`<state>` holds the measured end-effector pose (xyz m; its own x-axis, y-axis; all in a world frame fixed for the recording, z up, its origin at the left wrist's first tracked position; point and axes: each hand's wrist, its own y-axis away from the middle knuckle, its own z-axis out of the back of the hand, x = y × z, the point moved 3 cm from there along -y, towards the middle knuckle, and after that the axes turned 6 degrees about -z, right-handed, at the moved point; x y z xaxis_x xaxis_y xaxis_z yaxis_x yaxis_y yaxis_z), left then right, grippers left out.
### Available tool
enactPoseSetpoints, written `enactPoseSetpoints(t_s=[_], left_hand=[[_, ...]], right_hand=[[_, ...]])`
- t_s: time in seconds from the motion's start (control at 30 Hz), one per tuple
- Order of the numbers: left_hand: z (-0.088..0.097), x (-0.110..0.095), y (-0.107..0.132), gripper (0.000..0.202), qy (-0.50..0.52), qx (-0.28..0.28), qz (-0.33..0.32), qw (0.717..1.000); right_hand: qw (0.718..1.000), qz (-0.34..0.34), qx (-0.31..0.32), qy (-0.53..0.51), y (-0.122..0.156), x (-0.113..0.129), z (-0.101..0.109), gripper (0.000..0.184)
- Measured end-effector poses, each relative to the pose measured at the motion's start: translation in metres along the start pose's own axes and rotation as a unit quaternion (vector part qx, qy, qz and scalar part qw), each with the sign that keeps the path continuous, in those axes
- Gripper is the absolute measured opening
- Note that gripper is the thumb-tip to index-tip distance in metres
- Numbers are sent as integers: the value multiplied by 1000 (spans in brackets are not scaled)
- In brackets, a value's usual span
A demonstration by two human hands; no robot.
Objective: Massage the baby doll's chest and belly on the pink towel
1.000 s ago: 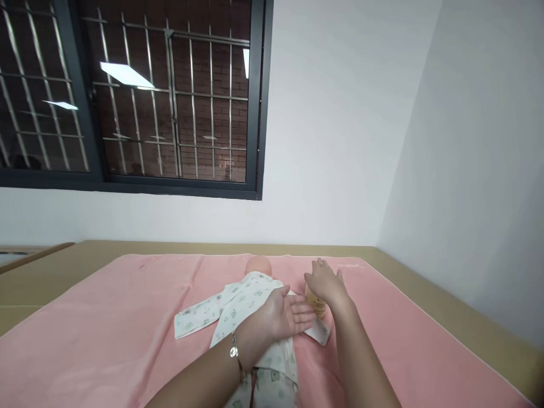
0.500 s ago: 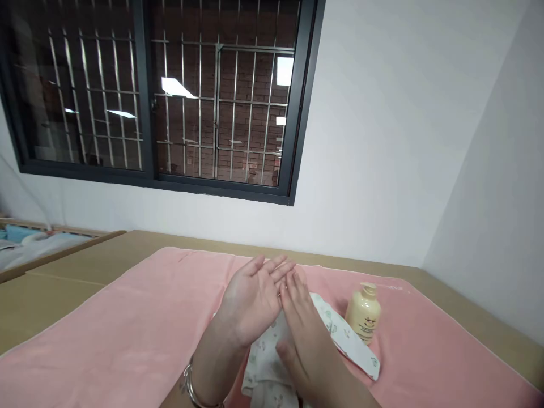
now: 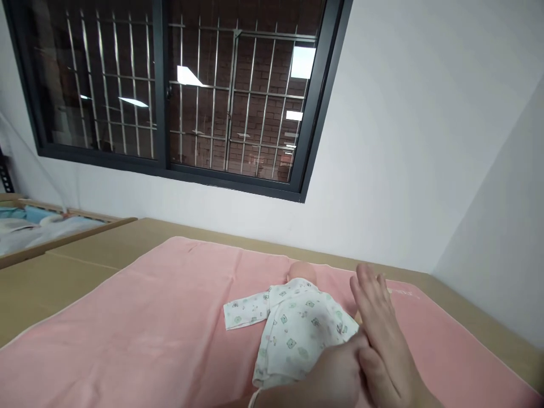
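Observation:
My right hand (image 3: 378, 323) is raised at the lower right, its fingers stretched up and together. My left hand (image 3: 340, 365) is pressed against the thumb side of my right hand and looks closed around it; its fingertips are hidden. Just left of both hands, a baby doll (image 3: 302, 273) lies on the pink blanket (image 3: 161, 317). It wears a white top (image 3: 297, 328) with small green and grey prints, one sleeve stretched out to the left. My left forearm hides the lower part of the top. A yellowish bottle (image 3: 358, 317) is almost wholly covered by my right hand.
The blanket covers a tan surface (image 3: 93, 258) that meets a white wall (image 3: 382, 141). A dark-framed window (image 3: 161, 85) with metal bars behind it is set in the wall. To the far left lies a wooden-edged bed or crib (image 3: 51, 226) with blue and white cloths.
Both hands have moved right, off the doll. My left hand, palm up and spread before, has turned over and closed against my right hand. The view has shifted slightly, and the pump bottle is now mostly covered.

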<state>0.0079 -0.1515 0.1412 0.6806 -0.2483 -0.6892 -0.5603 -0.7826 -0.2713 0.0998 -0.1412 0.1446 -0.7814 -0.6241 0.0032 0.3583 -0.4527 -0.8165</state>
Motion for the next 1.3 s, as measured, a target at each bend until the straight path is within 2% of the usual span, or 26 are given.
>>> enactPoseSetpoints(t_s=[0.07, 0.13, 0.2, 0.27, 0.33, 0.4, 0.5, 0.53, 0.6, 0.63, 0.7, 0.8, 0.87, 0.97, 1.03, 1.13, 1.23, 1.3], left_hand=[[-5, -9, 2, 59, 27, 24, 4, 999], [1, -23, 2, 57, 62, 31, 3, 998], [16, -38, -2, 56, 91, -6, -14, 996], [34, -46, -9, 56, 101, -64, -45, 992], [46, -41, -19, 57, 93, -78, -17, 992], [51, -23, -27, 56, 62, -84, 27, 994], [45, 7, -27, 64, 19, -95, 54, 994], [40, 14, -26, 67, 16, -99, 48, 994], [32, 19, -22, 67, 22, -107, 30, 994], [29, 17, -21, 62, 27, -103, 25, 994], [28, 5, -19, 53, 47, -91, 19, 995], [40, -23, -21, 59, 96, -92, -7, 991], [50, -40, -24, 60, 105, -101, -46, 988], [54, -47, -29, 58, 84, -75, -62, 992], [50, -36, -29, 59, 63, -74, -39, 994], [38, -10, -22, 63, 38, -96, -4, 995], [23, 8, -12, 64, 38, -91, 7, 995], [16, 8, -6, 60, 45, -74, 11, 996]], right_hand=[[999, -32, 13, 6, -4, -7, -2, 63], [999, -31, 26, 18, -3, -2, -14, 66], [999, 10, 31, 27, 3, 12, -31, 72], [996, 80, 18, 35, 13, 33, -48, 74], [987, 150, 5, 64, 24, 52, -62, 66], [979, 186, 2, 78, 33, 62, -67, 57], [991, 113, 39, 60, 33, 51, -57, 54], [994, 75, 58, 47, 29, 42, -50, 56], [995, 53, 85, 15, 18, 25, -37, 63], [995, 45, 93, 4, 12, 17, -32, 67], [997, 6, 72, -3, 3, 7, -29, 66], [997, -20, 70, 4, 4, 13, -42, 69], [997, 17, 75, 8, 13, 31, -58, 74], [995, 93, 9, 35, 29, 57, -73, 69], [992, 112, -36, 48, 35, 62, -75, 61], [996, 86, -17, 22, 32, 50, -64, 57], [999, 7, 17, -44, 19, 28, -41, 61], [996, -63, 14, -67, 10, 18, -29, 62]])
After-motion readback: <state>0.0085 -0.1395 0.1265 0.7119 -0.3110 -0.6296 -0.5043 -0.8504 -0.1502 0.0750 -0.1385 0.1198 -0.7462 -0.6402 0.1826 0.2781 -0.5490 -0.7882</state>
